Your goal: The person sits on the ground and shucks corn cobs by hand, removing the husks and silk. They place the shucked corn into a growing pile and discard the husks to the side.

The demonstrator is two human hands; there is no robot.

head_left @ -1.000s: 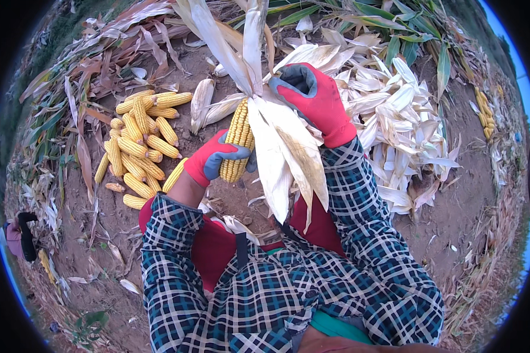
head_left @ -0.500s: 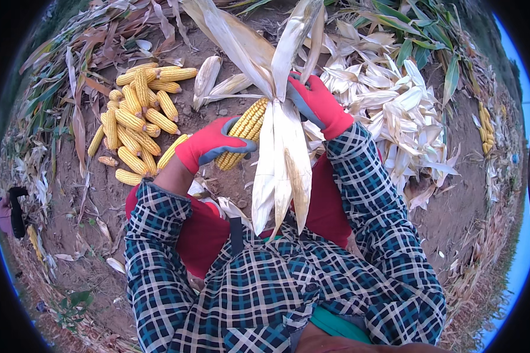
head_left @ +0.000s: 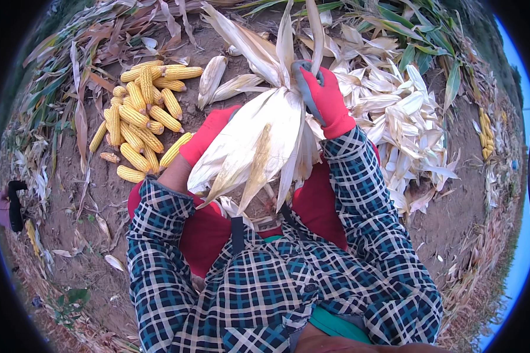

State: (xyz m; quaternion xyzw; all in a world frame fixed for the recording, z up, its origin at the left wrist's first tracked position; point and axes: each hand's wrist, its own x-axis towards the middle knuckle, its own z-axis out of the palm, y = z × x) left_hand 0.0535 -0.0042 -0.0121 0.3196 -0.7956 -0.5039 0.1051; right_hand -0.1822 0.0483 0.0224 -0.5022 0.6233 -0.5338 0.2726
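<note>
My left hand, in a red and grey glove, is at the left side of a spread of pale dry husks. Those husks cover most of its fingers and hide the ear of corn that it was gripping a moment earlier. My right hand, gloved alike, is closed around the base of the same husks, where the leaves gather. Some leaves point up and away, while others hang down toward my lap. To the left lies a pile of husked yellow corn cobs; right of my right hand is a heap of stripped husks.
Two ears still in their husks lie on the brown soil beyond my left hand. Dry and green corn stalks ring the far side. More yellow cobs lie at the far right. A dark object stands at the left edge.
The hanging husks have swung left and fanned out over my left hand, covering the yellow ear. My right hand has turned slightly with its grip on the husk base.
</note>
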